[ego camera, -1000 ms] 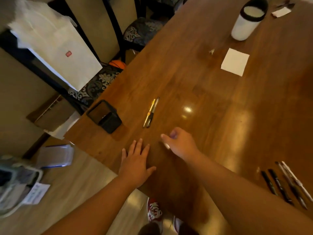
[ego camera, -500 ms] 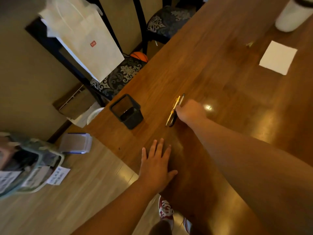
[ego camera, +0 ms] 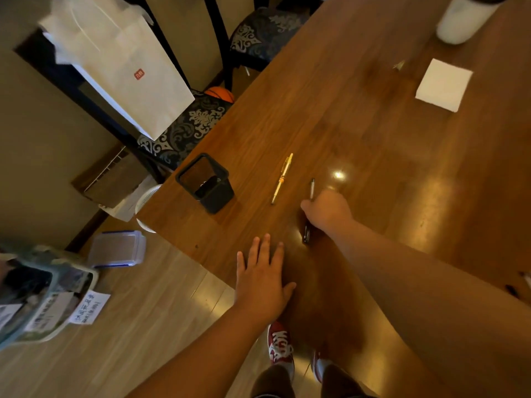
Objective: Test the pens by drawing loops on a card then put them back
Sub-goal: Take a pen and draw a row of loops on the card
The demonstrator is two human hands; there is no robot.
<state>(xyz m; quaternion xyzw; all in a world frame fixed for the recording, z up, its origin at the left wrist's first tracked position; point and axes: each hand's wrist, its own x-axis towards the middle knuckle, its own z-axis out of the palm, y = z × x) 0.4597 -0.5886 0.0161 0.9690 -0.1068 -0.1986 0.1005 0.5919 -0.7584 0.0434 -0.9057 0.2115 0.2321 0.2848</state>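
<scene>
Pulled away from yellow pen (ego camera: 282, 178), black pen (ego camera: 312, 187) in right hand (ego camera: 327, 209) grip

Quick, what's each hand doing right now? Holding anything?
Left hand: open, fingers straight, resting flat on the table, holding nothing.
Right hand: closed, gripping a dark pen.

White paper bag (ego camera: 120, 67) on patterned chair (ego camera: 186, 124); plastic box (ego camera: 117, 248) on floor (ego camera: 149, 326).
</scene>
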